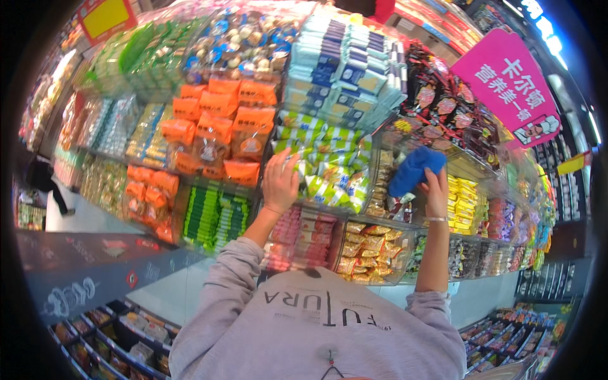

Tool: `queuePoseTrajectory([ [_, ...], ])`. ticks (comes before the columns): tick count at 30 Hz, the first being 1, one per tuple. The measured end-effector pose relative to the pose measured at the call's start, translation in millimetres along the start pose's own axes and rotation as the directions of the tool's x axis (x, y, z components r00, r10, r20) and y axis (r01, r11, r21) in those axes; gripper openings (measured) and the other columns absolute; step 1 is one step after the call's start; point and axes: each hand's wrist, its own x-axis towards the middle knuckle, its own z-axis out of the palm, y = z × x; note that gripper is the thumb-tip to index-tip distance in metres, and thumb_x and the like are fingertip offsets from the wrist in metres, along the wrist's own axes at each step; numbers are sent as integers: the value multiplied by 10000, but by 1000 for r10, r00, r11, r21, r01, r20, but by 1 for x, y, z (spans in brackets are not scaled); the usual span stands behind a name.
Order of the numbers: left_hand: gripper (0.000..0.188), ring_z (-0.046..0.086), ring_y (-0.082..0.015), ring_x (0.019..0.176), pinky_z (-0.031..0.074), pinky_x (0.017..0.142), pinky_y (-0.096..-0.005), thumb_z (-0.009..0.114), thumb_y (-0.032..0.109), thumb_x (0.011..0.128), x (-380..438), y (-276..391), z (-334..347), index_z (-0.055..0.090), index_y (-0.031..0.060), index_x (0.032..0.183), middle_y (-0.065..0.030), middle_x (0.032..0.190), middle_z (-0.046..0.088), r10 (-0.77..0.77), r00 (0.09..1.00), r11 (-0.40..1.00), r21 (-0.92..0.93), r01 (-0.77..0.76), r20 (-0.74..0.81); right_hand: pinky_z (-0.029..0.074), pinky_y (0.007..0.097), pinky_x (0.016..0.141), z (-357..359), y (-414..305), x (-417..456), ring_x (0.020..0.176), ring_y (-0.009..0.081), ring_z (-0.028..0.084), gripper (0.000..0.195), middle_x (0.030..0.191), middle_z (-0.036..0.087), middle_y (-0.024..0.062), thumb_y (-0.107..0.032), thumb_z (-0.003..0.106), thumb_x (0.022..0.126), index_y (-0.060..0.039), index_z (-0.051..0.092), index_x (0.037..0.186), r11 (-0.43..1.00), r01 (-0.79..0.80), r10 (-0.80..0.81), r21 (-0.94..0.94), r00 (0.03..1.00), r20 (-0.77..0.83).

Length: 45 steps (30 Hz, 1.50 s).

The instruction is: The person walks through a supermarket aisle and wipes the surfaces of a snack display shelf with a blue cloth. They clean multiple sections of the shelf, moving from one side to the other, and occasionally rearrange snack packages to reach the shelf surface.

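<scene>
My left hand [281, 181] rests with fingers apart at the left edge of a clear bin holding green-and-white snack packets [332, 161]. Nothing shows in its grasp. My right hand [435, 192] holds a bunched blue cloth [416, 171] over a bin to the right, above small packets in dark and brown wrappers [400, 209]. Orange snack bags [213, 128] stand left of my left hand. Yellow packets [460, 202] lie in a bin right of my right wrist. Gold-wrapped snacks [373, 249] and pink packets [304, 237] fill the nearer, lower bins.
Pale blue and navy packs [346, 71] are stacked high behind the green packets. A pink sign [510, 90] stands at the right back. Clear bin walls divide the tiers. A person in dark clothing [45, 180] is at the far left, beyond the display.
</scene>
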Motion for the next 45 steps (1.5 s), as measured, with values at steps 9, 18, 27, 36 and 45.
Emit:
queuePoseTrajectory([
  [9, 417, 552, -203, 1016, 446, 877, -372, 477, 379, 914, -127, 66, -60, 465, 142, 1257, -63, 1165, 553, -159, 465, -279, -492, 825, 871, 469, 276, 785, 58, 66, -140, 955, 142, 552, 352, 1040, 548, 51, -150, 570, 879, -27, 469, 1193, 922, -196, 368, -334, 716, 594],
  [18, 358, 561, -187, 890, 470, 839, -361, 374, 365, 950, -168, -16, -41, 516, 89, 1129, -61, 996, 578, -586, 308, -624, -660, 418, 749, 479, 250, 790, 44, 104, -190, 974, 132, 557, 256, 1075, 556, 53, -136, 501, 924, -32, 513, 1159, 880, -408, 451, -245, 553, 700],
  [27, 212, 604, -229, 817, 527, 659, -429, 504, 201, 848, -142, -17, 136, 492, 78, 1020, -68, 945, 588, -355, 13, -814, -316, 487, 935, 476, 239, 746, -4, 125, -224, 926, 116, 569, 253, 1022, 582, 36, -168, 500, 930, -43, 534, 1148, 895, -355, 444, -270, 645, 622],
  [36, 369, 594, -257, 940, 483, 820, -435, 535, 280, 791, -151, 68, 84, 543, 54, 1083, -98, 1052, 609, -46, 182, -647, -168, 743, 982, 503, 281, 768, -44, 159, -232, 931, 118, 574, 262, 1057, 595, 33, -187, 500, 924, -45, 560, 1137, 860, -419, 509, -290, 693, 510],
  [45, 455, 605, -244, 907, 499, 797, -392, 434, 364, 902, -143, 75, 4, 484, 28, 1204, -112, 1039, 604, -194, 139, -450, -214, 867, 971, 539, 346, 725, -9, 156, -219, 963, 203, 569, 398, 1170, 513, 111, -175, 515, 910, -71, 400, 1276, 851, -488, 508, -193, 675, 535],
])
